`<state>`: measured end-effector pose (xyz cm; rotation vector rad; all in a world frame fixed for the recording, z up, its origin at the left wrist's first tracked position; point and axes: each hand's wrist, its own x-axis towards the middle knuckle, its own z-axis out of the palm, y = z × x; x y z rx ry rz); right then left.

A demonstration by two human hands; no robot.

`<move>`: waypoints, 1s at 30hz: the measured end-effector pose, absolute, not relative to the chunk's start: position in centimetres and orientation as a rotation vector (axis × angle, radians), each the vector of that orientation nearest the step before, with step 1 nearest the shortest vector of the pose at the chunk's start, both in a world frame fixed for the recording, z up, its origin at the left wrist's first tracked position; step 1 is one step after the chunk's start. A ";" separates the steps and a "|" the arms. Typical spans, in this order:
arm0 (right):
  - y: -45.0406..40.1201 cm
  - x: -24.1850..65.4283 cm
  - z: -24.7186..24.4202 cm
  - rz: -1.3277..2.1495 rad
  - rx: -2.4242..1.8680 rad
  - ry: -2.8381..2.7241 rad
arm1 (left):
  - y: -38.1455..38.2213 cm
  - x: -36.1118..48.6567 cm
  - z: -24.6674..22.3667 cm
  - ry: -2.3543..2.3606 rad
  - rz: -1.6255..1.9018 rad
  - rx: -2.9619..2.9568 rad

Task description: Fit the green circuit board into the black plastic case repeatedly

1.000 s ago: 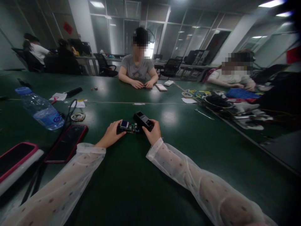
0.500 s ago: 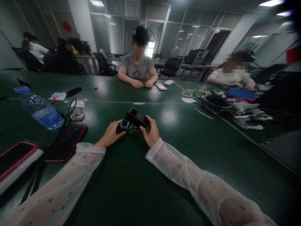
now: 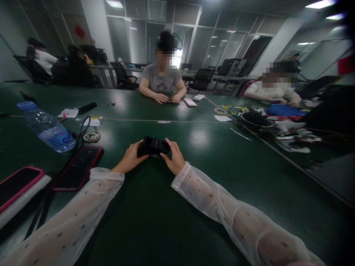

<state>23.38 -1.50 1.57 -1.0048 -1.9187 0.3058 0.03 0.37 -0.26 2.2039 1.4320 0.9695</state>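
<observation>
A small black plastic cover (image 3: 156, 144) with a window cut-out lies over a circuit board, of which only a thin strip (image 3: 154, 155) shows along the near edge. My left hand (image 3: 131, 158) grips the board's left end between thumb and fingers. At the other end my right hand (image 3: 174, 157) is closed on the cover's right side, thumb toward me. Whether the cover sits fully against the board cannot be made out. Both hands are just above the green table (image 3: 155, 214).
On the left are a water bottle (image 3: 51, 129), a red-edged phone (image 3: 79, 168), another pink-cased phone (image 3: 20, 186) and a coiled cable (image 3: 92, 137). A wrench (image 3: 240, 134) lies right, near tangled cables (image 3: 257, 120). A person (image 3: 162, 77) sits opposite; another sits at the right.
My right hand has brought the tilted black cover down and left over the circuit board. The board's small screen and green face are now covered. My left hand has hardly moved.
</observation>
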 end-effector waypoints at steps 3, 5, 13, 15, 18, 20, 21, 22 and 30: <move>-1.4 23.4 1.5 0.324 -1.013 -1.937 | 0.3 0.0 -0.1 1.414 0.988 2.197; -1.4 23.3 1.5 0.331 -1.014 -1.943 | 0.2 0.0 -0.1 1.399 1.005 2.205; -1.4 23.5 1.5 0.351 -1.018 -1.914 | 0.2 0.0 -0.2 1.410 0.991 2.219; -1.4 23.5 1.4 0.352 -1.042 -1.935 | 0.2 0.0 -0.1 1.431 0.969 2.209; -1.2 23.5 1.3 0.368 -1.075 -2.016 | 0.1 0.1 0.0 1.452 0.957 2.194; -1.1 23.4 1.2 0.373 -1.091 -2.048 | 0.0 0.1 0.1 1.453 0.957 2.199; -1.1 23.4 1.2 0.369 -1.095 -2.052 | 0.0 0.1 0.1 1.452 0.958 2.203; -1.1 23.4 1.1 0.365 -1.097 -2.053 | 0.0 0.1 0.1 1.450 0.955 2.208; -1.0 23.4 1.0 0.388 -1.107 -2.057 | 0.0 0.0 -0.1 1.466 0.950 2.223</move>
